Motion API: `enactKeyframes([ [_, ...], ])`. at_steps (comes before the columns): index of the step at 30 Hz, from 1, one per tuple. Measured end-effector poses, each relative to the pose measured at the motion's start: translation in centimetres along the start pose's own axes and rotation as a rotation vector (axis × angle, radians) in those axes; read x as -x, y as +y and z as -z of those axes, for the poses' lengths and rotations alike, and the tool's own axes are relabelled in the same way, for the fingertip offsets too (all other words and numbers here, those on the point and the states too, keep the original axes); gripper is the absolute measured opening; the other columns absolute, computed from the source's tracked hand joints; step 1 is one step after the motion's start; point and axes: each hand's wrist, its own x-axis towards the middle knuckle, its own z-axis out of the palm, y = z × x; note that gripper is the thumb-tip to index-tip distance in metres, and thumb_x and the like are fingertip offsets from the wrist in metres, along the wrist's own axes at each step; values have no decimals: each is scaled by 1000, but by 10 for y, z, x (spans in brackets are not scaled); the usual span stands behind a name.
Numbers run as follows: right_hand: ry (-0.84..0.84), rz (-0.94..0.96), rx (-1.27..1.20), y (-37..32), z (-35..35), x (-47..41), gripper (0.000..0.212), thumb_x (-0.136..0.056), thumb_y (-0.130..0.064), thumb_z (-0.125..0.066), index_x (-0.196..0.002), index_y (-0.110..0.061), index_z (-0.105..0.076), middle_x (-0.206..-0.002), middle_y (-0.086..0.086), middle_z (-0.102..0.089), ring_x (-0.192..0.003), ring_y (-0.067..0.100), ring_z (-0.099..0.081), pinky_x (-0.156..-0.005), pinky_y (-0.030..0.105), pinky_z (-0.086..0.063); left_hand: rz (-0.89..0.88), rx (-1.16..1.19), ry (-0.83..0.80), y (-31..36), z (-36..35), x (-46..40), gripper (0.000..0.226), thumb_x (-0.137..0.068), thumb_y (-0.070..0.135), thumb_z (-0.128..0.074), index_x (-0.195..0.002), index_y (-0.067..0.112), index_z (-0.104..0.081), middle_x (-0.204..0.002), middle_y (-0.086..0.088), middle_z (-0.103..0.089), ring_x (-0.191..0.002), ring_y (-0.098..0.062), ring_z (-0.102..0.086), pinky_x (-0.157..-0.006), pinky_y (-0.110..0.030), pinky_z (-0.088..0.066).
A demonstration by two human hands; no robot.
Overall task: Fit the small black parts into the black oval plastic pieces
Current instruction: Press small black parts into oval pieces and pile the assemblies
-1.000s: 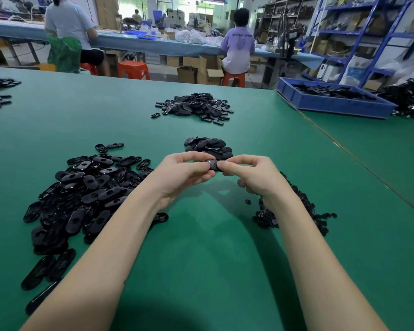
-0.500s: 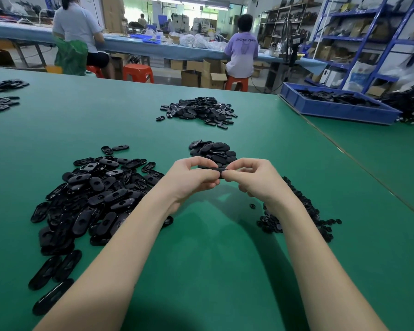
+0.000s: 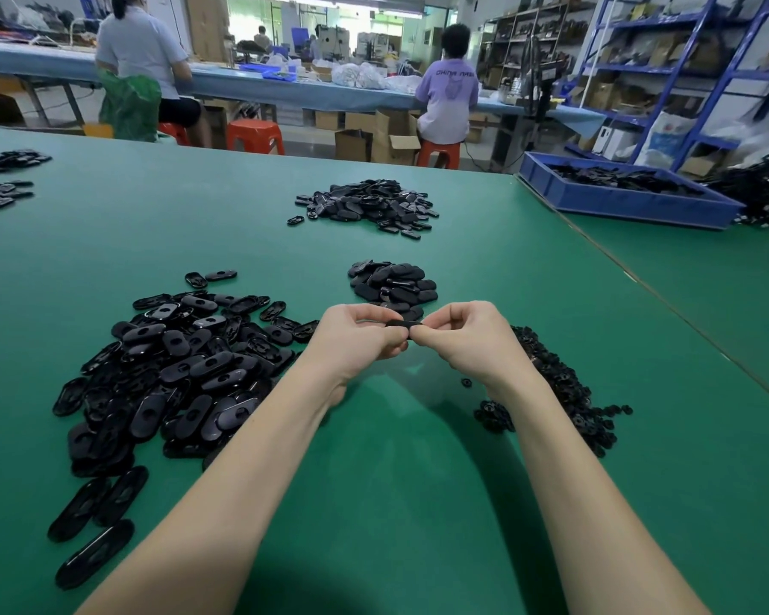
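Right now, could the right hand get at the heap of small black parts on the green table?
Probably yes. The heap of small black parts lies uncovered just beside the right hand, but its grip is busy on the black oval plastic piece, shared with the left hand.

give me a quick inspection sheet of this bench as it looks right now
surface: green mat table, a seam running along its right side
job's things: big pile of black oval plastic pieces at left; heap of small black parts at right; small stack of oval pieces just beyond the hands; one black oval piece held between both hands
clutter: farther pile of black pieces; more at the left edge; blue plastic tray holding black parts
grippers: left hand and right hand both pinch the held piece
cables: nothing seen on the table
surroundings: two seated people at a blue bench, orange stools, cardboard boxes, blue shelving
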Motion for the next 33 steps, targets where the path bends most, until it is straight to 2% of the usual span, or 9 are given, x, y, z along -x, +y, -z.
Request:
enactKeyframes([
  [6,2,-13,62,5,-1,-1,14,-77,-33,-81,-78,-22,-73,-56,-15,-60,-41,-6,-48,-44,11,-34,17,-23,51,-9,-4,-1,17,-85,-8,-71,-82,8,-66,-70,-6,-70,-64,-16,-67,-73,-22,-59],
  [10,-3,-29,58,6,-3,-1,14,-76,-33,-81,-78,-21,-73,-53,-16,-59,-40,-5,-47,-42,11,-33,26,-35,62,-12,-3,-4,16,-84,-7,-72,-83,8,-67,-68,-4,-71,-64,-16,-68,-74,-23,-59],
  [13,-6,-28,52,7,-3,-1,15,-76,-33,-81,-77,-21,-72,-53,-15,-59,-42,-4,-47,-47,14,-36,23,-44,64,-14,-2,-6,14,-84,-5,-73,-83,8,-68,-63,-1,-72,-64,-15,-69,-74,-23,-60],
  [18,7,7,48,6,-9,1,16,-75,-30,-81,-74,-21,-69,-54,-13,-60,-45,0,-51,-52,13,-43,-5,-119,85,-18,-1,-8,12,-82,1,-76,-84,11,-70,-76,-7,-75,-64,-14,-69,-72,-24,-59],
  [22,-58,-15,-153,4,0,2,12,-83,-25,-80,-83,-16,-71,-62,-9,-65,-50,9,-55,-52,20,-45,-128,-189,-5,-15,9,-8,18,-84,8,-74,-98,19,-69,-79,-4,-78,-72,-15,-70,-85,-31,-57],
  [24,-71,-42,-238,5,6,3,9,-84,-23,-80,-85,-17,-73,-69,-5,-67,-51,10,-51,-49,18,-42,-194,-300,-47,-14,12,-9,21,-84,11,-74,-98,25,-70,-79,1,-78,-72,-11,-70,-83,-28,-57],
  [28,-97,-70,-263,9,13,2,12,-85,-29,-79,-93,-22,-74,-76,-8,-76,-52,9,-57,-49,17,-45,-322,-559,15,-18,14,-10,17,-81,21,-81,-89,33,-73,-84,19,-73,-64,7,-65,-63,-2,-43],
  [31,-141,-89,-194,14,14,1,21,-87,-38,-78,-101,-24,-71,-84,-7,-79,-55,8,-64,-51,17,-49,-355,-641,107,-20,15,-17,15,-79,30,-82,-91,33,-73,-84,22,-71,-60,7,-60,-60,-2,-40],
  [33,-160,-80,-91,18,10,0,23,-86,-38,-78,-102,-25,-70,-83,-7,-79,-57,8,-66,-56,21,-51,-334,-631,179,-19,14,-31,15,-77,32,-83,-90,34,-74,-80,20,-70,-59,8,-58,-64,-6,-40],
])
